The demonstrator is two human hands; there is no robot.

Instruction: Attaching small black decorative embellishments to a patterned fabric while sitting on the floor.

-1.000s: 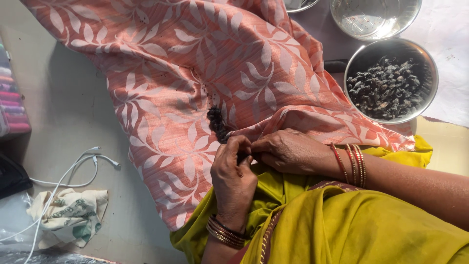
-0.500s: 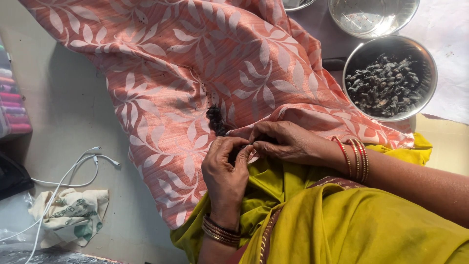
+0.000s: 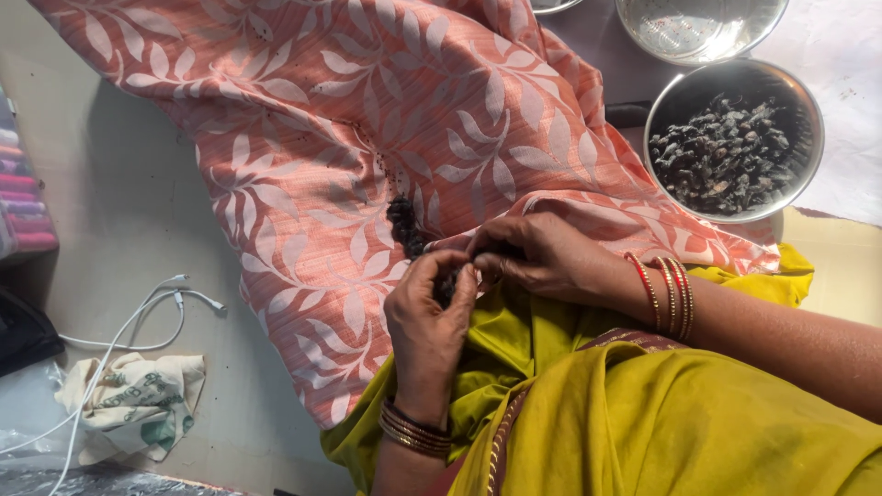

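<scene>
Both of my hands meet at the hem of the salmon leaf-print cloth point(image 3: 367, 156), right above my yellow-green lap point(image 3: 643, 422). My left hand point(image 3: 430, 321) has turned since a moment ago, fingers now curled tight around a small dark clump point(image 3: 445, 288), thumb pressing it. My right hand point(image 3: 542, 255) is pinched narrow on the cloth's edge, touching the left. Just beyond, a dark beaded tuft point(image 3: 401, 222) sits on the fabric. Farther off, the steel bowl point(image 3: 808, 138) of dark bits hasn't budged.

Cloth point(image 3: 349, 165) spread centre; bowl point(image 3: 808, 138) of dark bits right; cable point(image 3: 138, 321), rag point(image 3: 138, 404) left.
</scene>
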